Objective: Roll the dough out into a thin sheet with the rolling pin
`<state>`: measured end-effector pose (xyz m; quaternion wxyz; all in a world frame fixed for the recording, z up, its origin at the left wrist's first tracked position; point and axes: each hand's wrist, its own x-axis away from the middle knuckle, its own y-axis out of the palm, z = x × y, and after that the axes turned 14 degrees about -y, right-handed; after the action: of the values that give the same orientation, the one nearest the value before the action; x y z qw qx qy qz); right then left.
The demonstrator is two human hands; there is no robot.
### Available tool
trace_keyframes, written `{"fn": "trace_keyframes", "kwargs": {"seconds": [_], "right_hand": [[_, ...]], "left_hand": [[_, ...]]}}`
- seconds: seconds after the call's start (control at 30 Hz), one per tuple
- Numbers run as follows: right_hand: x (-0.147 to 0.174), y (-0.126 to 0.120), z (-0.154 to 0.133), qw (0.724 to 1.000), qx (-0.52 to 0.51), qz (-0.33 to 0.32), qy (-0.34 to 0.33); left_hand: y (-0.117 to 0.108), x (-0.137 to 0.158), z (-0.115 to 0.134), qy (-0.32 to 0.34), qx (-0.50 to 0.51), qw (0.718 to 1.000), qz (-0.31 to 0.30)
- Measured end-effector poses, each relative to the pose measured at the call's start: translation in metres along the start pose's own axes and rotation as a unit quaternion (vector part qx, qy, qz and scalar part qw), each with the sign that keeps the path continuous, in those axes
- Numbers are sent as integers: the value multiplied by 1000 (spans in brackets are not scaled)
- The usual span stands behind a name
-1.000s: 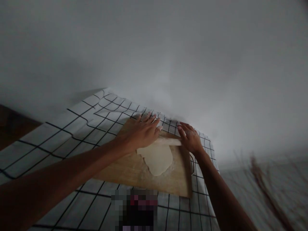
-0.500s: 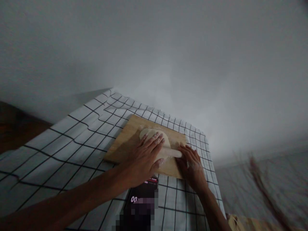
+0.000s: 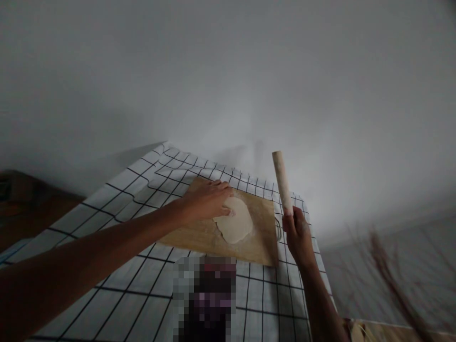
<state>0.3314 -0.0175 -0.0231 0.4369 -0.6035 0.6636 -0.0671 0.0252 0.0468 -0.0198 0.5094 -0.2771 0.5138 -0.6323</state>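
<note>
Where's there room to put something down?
On the checked cloth, left of the board beyond the left forearm, or between the phone and right forearm. It's crowded mid-board, with dough and left hand, and around the right hand and rolling pin.

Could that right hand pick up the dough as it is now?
Probably not easily: the right hand is closed around the rolling pin. Otherwise the way looks free, with nothing apparent between it and the dough on the board.
</note>
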Motion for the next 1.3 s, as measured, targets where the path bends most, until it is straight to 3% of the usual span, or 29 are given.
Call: {"fn": "trace_keyframes", "kwargs": {"seconds": [0.17, 0.27, 0.37, 0.5, 0.6, 0.7, 0.8, 0.9, 0.97, 1.03, 1.1, 1.17, 1.3], "right_hand": [[0, 30, -8, 995, -95, 12, 30], [6, 32, -2, 993, -114, 9, 37], [9, 29, 6, 990, -127, 23, 51], [10, 26, 9, 985, -154, 33, 76], [10, 25, 7, 983, -164, 33, 79], [11, 26, 6, 985, -156, 32, 62], [13, 26, 8, 985, -158, 32, 60], [14, 25, 10, 985, -154, 27, 71], [14, 23, 11, 986, -146, 25, 81], [13, 20, 12, 987, -132, 31, 89], [12, 18, 13, 989, -112, 42, 91], [11, 16, 13, 991, -91, 51, 87], [12, 14, 14, 994, -66, 56, 67]], "left_hand": [[-2, -8, 6, -47, 119, 990, -62], [-4, -6, 6, -50, 184, 975, -114], [-15, 6, 1, -32, 214, 970, -111], [-63, 21, -15, -69, 298, 927, -219], [-114, 17, -20, -111, 227, 928, -273], [-147, -3, -4, -79, 141, 914, -373], [-140, -37, 25, -1, 84, 860, -503], [-102, -78, 46, 90, 51, 835, -541], [-75, -99, 51, 126, 45, 872, -471], [-54, -105, 50, 146, 59, 933, -325], [-40, -90, 45, 141, 56, 977, -152], [-27, -56, 38, 128, 16, 991, -33], [0, 19, 25, 151, -55, 986, -33]]}}
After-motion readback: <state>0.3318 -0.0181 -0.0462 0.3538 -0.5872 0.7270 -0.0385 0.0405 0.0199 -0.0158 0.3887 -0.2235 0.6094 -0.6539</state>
